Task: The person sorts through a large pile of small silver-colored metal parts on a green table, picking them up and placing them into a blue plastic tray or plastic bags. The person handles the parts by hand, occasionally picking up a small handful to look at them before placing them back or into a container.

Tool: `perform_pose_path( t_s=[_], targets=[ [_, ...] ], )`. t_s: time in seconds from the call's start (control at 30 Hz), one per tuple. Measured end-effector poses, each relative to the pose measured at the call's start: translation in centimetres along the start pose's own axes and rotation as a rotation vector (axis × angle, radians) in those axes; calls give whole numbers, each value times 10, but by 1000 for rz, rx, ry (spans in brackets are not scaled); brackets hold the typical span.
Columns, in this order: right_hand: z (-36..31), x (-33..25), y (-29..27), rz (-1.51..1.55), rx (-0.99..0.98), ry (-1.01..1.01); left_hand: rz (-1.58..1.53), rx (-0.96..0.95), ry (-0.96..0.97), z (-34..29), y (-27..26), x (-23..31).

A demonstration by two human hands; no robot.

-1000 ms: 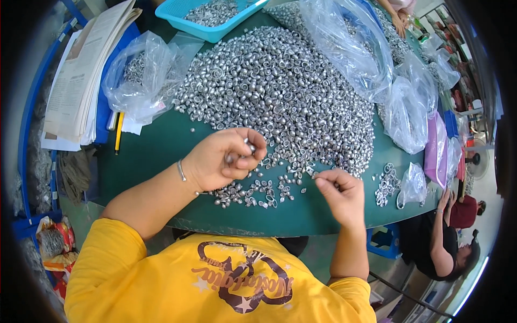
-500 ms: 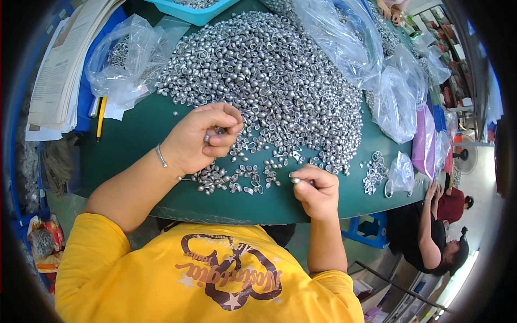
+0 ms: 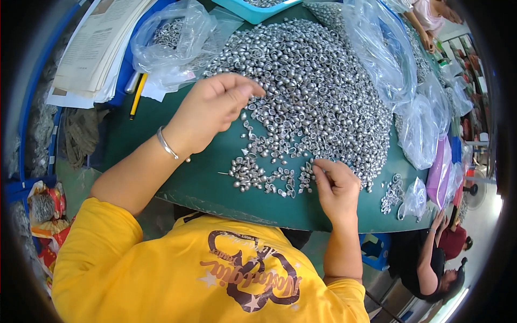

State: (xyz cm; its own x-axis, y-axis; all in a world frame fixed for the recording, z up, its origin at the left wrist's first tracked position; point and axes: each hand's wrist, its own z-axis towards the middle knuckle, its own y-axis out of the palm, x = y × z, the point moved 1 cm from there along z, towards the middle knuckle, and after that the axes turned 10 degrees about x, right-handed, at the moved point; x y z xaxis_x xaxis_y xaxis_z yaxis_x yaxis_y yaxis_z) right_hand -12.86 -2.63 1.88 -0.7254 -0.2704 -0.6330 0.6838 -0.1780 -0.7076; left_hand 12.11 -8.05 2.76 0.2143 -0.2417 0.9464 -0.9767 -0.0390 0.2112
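Observation:
A large pile of small silver-grey rounded pieces, many with a hollow face [image 3: 318,91], covers much of the green table [image 3: 215,199]. At the pile's left edge is my left hand [image 3: 218,110]; its index finger stretches over the pieces, the thumb lies close by, and the other fingers are mostly hidden. My right hand [image 3: 340,188] is closed, thumb and index fingertips together at a small cluster of pieces [image 3: 306,176]; what they pinch, if anything, cannot be made out. Left of it lie more loose pieces [image 3: 247,175] and a thin pin [image 3: 222,173].
Clear plastic bags [image 3: 177,37] flank the pile, with a light-blue tray [image 3: 258,13] behind it. Papers [image 3: 99,48] and a yellow pencil [image 3: 138,97] lie at left. A pink bag [image 3: 439,167] is at right. Beyond the table are a co-worker in black [image 3: 414,264] and a blue stool [image 3: 375,250].
My left hand has moved up to the pile's edge and its curled fingers have extended. My right hand has come to the small cluster. The whole view has shifted.

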Motion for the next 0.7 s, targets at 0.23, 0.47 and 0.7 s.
perform_pose_path(
  t_s=[0.23, 0.47, 0.7],
  targets=[
    [21, -30, 36, -33, -148, -312, 928, -241, 764, -21, 18, -35],
    [25, -28, 29, -140, -223, -294, 970, -241, 779, -25, 14, -44],
    [-2, -37, 17, -53, -408, -285, 492, -281, 367, -21, 12, -33]
  ],
)
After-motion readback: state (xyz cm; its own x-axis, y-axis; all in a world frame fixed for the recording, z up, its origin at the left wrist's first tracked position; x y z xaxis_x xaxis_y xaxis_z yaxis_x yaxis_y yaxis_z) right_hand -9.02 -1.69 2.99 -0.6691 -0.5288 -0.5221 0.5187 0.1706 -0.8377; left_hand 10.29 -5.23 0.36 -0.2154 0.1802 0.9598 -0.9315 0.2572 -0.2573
